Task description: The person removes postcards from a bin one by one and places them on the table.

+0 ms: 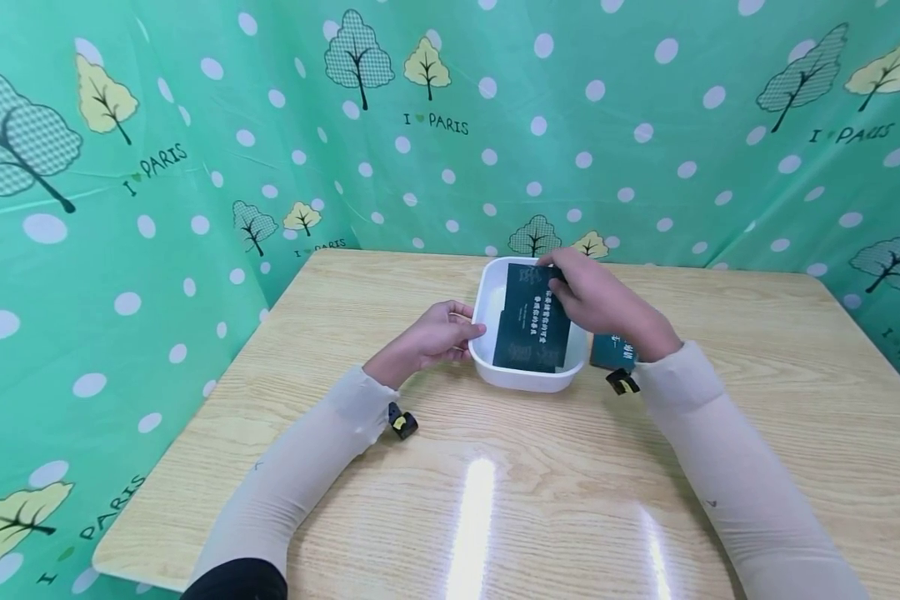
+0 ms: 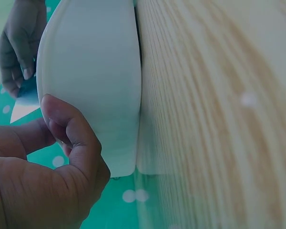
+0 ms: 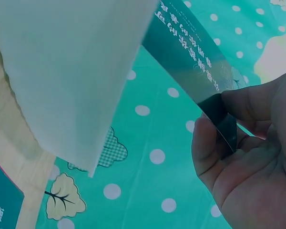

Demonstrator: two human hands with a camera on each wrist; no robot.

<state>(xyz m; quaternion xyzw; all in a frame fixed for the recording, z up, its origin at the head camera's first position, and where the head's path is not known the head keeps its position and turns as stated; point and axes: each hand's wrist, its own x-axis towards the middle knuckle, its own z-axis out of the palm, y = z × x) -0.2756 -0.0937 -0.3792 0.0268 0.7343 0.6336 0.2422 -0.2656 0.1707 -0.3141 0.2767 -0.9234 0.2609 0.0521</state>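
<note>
A white plastic tub (image 1: 525, 382) stands on the table, its rim held by my left hand (image 1: 438, 335) on the left side. In the left wrist view the thumb lies against the tub's outer wall (image 2: 90, 86). My right hand (image 1: 596, 296) pinches the upper right corner of a dark green card (image 1: 528, 325) with white Chinese characters. That card (image 3: 190, 52) is tilted over the tub's opening, and its far end is hidden behind the tub wall in the right wrist view. A stepped left edge shows below it; whether that is another card I cannot tell.
Another dark green printed item (image 1: 611, 353) lies on the table right of the tub, partly hidden by the right wrist. The wooden table (image 1: 390, 508) meets a green polka-dot curtain (image 1: 450, 183) behind and at the left. Small black devices (image 1: 402, 422) sit at both wrists.
</note>
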